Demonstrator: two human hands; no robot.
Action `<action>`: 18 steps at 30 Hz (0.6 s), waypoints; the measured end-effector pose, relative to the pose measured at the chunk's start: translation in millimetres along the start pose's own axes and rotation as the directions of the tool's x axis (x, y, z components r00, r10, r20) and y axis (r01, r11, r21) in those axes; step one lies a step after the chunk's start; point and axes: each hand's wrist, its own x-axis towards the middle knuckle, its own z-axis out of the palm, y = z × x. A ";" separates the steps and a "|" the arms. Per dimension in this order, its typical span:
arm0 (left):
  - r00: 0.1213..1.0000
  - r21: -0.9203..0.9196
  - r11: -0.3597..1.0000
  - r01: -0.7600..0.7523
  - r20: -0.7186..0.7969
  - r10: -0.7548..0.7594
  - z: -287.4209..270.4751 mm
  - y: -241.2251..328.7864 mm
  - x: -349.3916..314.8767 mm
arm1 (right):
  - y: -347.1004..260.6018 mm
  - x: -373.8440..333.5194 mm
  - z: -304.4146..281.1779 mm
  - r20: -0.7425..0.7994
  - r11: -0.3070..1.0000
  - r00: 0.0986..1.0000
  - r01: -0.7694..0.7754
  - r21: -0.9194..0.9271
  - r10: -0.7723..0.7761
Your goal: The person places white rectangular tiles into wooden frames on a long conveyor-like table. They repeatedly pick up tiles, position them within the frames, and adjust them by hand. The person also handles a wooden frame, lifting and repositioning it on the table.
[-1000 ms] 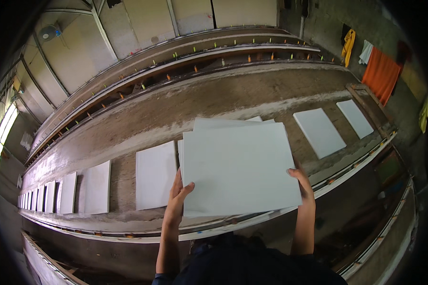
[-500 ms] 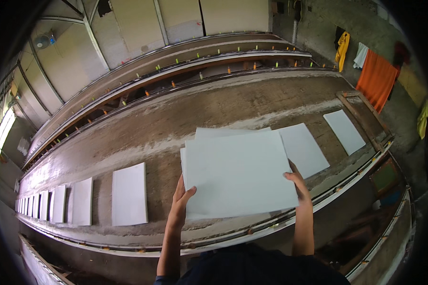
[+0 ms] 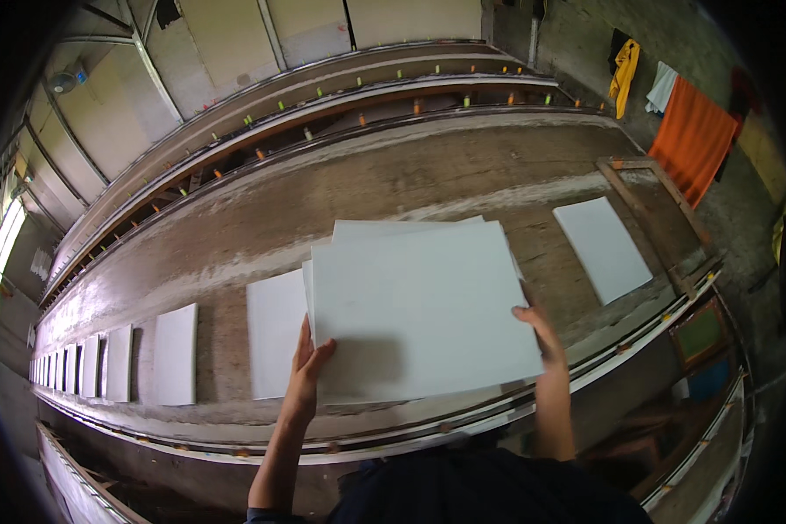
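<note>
With both hands I hold a loose stack of large white paper sheets (image 3: 419, 306) in front of me, above the long table. The sheets are not squared up; lower ones stick out at the back and on the left. My left hand (image 3: 308, 360) grips the left edge with its thumb on top. My right hand (image 3: 541, 336) grips the right edge the same way. The other fingers are mostly hidden beneath. Just left of the stack, a white sheet or pile (image 3: 271, 327) lies on the table, partly covered. Another white pile (image 3: 603, 249) lies to the right.
A row of white piles (image 3: 176, 356) runs leftward along the long brown table (image 3: 463, 170). A wooden frame (image 3: 664, 205) lies at its right end. Rails with small orange and green pegs edge the farther tables. An orange cloth (image 3: 694, 140) hangs on the right wall.
The table and its piles have shifted left in view, as I move rightward with the held stack. A pile formerly visible right of it is now mostly hidden behind it; my grip is unchanged.
</note>
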 end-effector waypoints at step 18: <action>0.984 -0.218 0.973 -0.071 0.142 0.104 305.7 -18.4 96.3 | -99.0 -19.6 -257.7 -0.290 0.929 0.949 0.213 0.303 -0.123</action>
